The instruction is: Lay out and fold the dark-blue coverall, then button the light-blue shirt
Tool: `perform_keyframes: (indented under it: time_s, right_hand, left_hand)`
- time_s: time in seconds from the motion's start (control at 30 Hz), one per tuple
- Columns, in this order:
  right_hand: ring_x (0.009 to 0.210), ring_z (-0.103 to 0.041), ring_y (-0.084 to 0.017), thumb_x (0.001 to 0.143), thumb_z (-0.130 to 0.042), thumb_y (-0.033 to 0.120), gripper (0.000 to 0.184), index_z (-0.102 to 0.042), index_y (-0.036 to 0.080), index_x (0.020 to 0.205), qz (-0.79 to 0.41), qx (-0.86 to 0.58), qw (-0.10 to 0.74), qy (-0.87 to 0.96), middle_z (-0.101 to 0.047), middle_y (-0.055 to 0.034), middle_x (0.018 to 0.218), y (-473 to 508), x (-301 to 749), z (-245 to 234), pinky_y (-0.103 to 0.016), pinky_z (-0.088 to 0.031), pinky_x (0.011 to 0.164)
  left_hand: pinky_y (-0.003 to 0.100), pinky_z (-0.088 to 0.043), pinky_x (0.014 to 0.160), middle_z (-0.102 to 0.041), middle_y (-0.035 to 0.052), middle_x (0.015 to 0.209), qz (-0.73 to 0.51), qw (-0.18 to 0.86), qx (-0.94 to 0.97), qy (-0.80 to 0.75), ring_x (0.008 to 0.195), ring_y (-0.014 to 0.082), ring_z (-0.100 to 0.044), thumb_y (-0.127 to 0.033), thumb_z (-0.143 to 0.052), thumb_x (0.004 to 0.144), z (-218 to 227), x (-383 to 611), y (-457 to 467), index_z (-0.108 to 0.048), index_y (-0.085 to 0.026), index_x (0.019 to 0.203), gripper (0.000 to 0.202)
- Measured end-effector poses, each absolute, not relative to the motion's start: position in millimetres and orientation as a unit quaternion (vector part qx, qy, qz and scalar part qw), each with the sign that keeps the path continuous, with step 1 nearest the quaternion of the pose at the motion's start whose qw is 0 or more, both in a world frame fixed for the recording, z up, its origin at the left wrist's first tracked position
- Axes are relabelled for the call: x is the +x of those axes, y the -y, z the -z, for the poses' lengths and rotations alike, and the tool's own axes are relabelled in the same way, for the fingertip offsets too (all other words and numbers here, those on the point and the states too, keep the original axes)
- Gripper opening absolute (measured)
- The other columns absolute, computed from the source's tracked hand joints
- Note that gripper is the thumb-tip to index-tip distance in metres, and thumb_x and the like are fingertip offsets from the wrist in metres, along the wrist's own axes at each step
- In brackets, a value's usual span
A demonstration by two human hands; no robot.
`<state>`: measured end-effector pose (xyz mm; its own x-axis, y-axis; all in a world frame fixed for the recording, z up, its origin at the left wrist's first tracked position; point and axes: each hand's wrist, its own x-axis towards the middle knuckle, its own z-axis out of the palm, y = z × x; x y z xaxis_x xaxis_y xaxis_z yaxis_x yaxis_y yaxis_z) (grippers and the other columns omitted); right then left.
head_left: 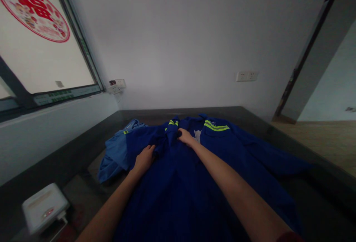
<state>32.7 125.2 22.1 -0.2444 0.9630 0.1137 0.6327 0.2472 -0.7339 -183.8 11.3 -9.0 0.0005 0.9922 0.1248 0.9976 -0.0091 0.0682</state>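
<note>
A dark blue work jacket [178,182] with yellow-green stripes lies spread over the dark table, its collar at the far side and one sleeve stretched to the right. My right hand [185,137] is closed on the jacket's front edge, near the striped chest part left of the opening. Nearer to me, my left hand [146,156] has its fingers curled on the jacket cloth at the left side; its fingertips are partly hidden in the folds. Inside the opening a pale label [197,135] shows. Beside the jacket's left side sits a crumpled lighter blue garment [115,156], partly covered by it.
A white box-shaped device [46,206] with a cable stands at the table's near left. The dark table [178,113] meets a white wall with sockets [247,76]. A window [41,49] is on the left. Tiled floor [328,138] shows beyond the table's right edge.
</note>
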Motion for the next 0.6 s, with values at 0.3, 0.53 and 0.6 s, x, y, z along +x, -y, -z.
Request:
perform_keyframes:
  time_s: [0.3,0.53,0.6]
  right_hand:
    - [0.052,-0.061,-0.01,0.082,-0.06,0.022,0.015,-0.063,0.015,0.095,-0.326,-0.573,0.267,0.703,-0.068,-0.0041,0.074,-151.7,85.8,-35.7,-0.023,-0.05,0.057]
    - [0.057,-0.057,-0.011,0.072,-0.069,0.018,0.022,-0.061,0.013,0.092,-0.358,-0.527,0.287,0.715,-0.063,-0.0003,0.069,-127.2,44.1,-1.7,-0.022,-0.048,0.058]
    - [0.063,-0.058,-0.011,0.069,-0.068,0.013,0.025,-0.062,0.014,0.093,-0.345,-0.516,0.312,0.72,-0.064,0.0003,0.073,-126.4,38.5,-3.9,-0.022,-0.048,0.063]
  left_hand:
    - [0.034,-0.048,0.079,-0.053,0.0091,0.119,0.095,-0.01,-0.687,0.72,0.113,0.025,-0.051,-0.018,-0.043,0.083,4.8,-189.0,-9.3,-0.049,-0.024,0.118,0.037]
    - [0.032,-0.047,0.078,-0.055,0.0065,0.112,0.093,-0.021,-0.688,0.719,0.109,0.023,-0.05,-0.03,-0.05,0.08,4.7,-181.0,-8.7,-0.051,-0.024,0.108,0.028]
    - [0.031,-0.047,0.079,-0.055,0.0067,0.112,0.087,-0.007,-0.693,0.715,0.109,0.0231,-0.049,-0.033,-0.052,0.079,6.2,-180.6,-8.9,-0.051,-0.024,0.107,0.029]
